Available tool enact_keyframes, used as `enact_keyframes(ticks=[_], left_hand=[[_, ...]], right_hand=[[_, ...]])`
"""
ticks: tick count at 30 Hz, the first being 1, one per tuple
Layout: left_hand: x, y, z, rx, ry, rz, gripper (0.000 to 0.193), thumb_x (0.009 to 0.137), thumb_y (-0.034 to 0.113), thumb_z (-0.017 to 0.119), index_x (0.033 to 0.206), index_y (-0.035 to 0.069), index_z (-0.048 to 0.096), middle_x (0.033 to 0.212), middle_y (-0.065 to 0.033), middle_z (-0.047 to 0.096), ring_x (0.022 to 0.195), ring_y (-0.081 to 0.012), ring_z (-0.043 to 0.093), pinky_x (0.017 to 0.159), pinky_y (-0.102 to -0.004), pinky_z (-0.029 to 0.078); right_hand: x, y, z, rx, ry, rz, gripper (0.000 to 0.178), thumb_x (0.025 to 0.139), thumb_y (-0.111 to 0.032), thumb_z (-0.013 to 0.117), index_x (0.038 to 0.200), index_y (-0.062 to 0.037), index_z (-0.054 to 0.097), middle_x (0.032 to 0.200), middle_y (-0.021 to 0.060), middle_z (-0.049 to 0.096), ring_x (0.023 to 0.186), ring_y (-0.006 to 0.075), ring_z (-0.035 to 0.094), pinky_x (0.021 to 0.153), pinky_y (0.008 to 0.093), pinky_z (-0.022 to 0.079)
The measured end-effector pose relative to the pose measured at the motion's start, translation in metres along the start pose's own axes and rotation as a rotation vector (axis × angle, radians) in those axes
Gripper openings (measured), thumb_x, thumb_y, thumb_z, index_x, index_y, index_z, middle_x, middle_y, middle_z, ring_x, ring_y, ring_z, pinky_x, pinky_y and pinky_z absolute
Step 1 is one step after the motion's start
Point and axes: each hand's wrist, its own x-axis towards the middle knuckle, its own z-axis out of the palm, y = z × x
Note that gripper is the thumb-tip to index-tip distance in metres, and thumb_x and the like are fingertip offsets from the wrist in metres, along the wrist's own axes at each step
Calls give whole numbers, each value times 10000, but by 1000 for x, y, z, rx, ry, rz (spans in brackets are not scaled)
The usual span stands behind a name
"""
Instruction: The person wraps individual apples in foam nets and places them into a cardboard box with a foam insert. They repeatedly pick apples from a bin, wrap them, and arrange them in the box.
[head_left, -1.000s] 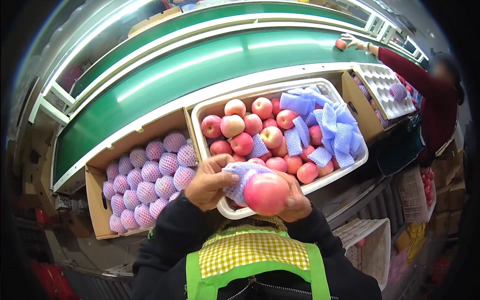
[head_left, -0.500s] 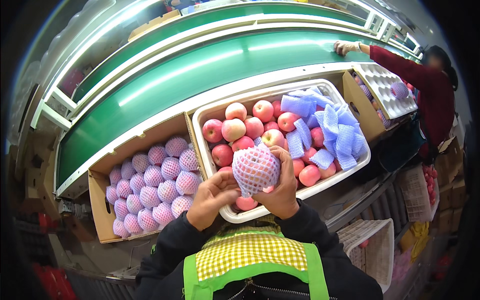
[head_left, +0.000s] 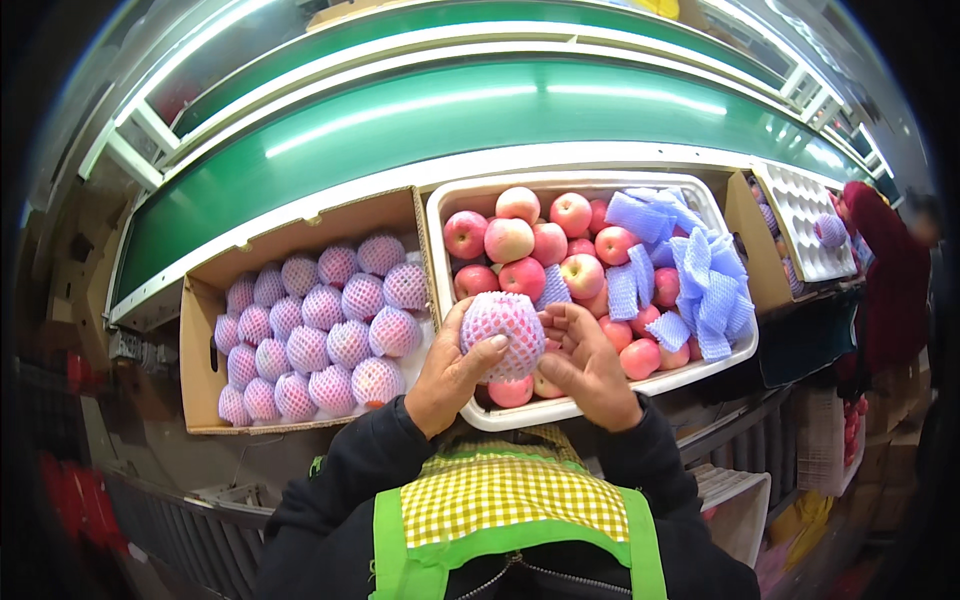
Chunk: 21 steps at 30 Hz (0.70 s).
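Note:
An apple in a pale lilac foam net (head_left: 503, 337) is held over the near left corner of a white plastic crate (head_left: 655, 382). My left hand (head_left: 447, 372) grips it from the left, thumb lying across its front. Just right of it, my right hand (head_left: 595, 368) is open, fingers loosely bent and apart, close to the net. Bare red-and-yellow apples (head_left: 508, 239) fill much of the crate, with flat blue foam nets (head_left: 708, 285) heaped on its right side. Left of the crate, a cardboard box (head_left: 203, 392) holds rows of netted apples (head_left: 307, 349).
A green conveyor belt (head_left: 420, 125) with a white edge runs behind the boxes. At right, a white moulded tray (head_left: 797, 215) with one netted apple rests on another cardboard box (head_left: 757, 245). A co-worker in a dark red sleeve (head_left: 893, 270) stands beyond it.
The netted apple has passed from my right hand to my left. My right hand has let go and opened beside it. The co-worker's gloved hand has left the belt, and the whole view has shifted.

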Motion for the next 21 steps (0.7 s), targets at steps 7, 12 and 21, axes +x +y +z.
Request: enact_keyframes(ticks=[7,12,21], left_hand=[[-12,14,-35,129,-53,-38,577,899,317,484,1311,-35,285,1168,-135,479,1056,-186,506,911,-294,403],[-37,46,-91,238,161,73,476,890,224,485,1259,-44,349,1108,-139,508,1027,-201,525,869,-300,431],[-97,28,-148,116,315,44,255,867,102,517,1076,-45,512,990,-116,575,892,-168,578,785,-268,469]], right_hand=[[45,-7,22,-217,-359,80,622,745,-255,717,1203,34,411,1033,100,536,950,145,530,830,276,443],[80,-9,41,-263,-374,92,650,633,-115,719,1184,53,417,1038,122,532,963,175,539,850,281,440],[128,6,123,-1152,-900,88,599,591,-252,719,1069,42,511,918,201,587,896,295,579,786,331,454]])
